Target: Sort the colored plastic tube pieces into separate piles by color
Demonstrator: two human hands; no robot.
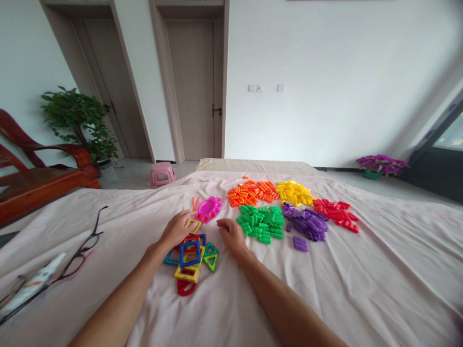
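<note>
My left hand [178, 228] has its fingers on a yellow square frame tile [197, 227], closed on its edge, beside the pink palette [208, 208]. Below it lies a loose stack of frame tiles: a blue square [190, 254], a yellow one [187, 274], a red rounded one [186, 287] and green triangles [211, 260]. My right hand [232, 234] is between the palette and the green pieces [265, 222]; its fingers are bent and slightly apart, with nothing visible between them. Small orange pieces sit in the palette's near cups.
Piles of orange [249, 193], yellow [294, 193], purple [307, 221] and red [336, 213] tube pieces lie on the pale cloth [347, 289]. Two orange strips lie by the palette. Glasses [76, 255] and a white tube [38, 284] are at left. A pink stool [162, 174] stands beyond.
</note>
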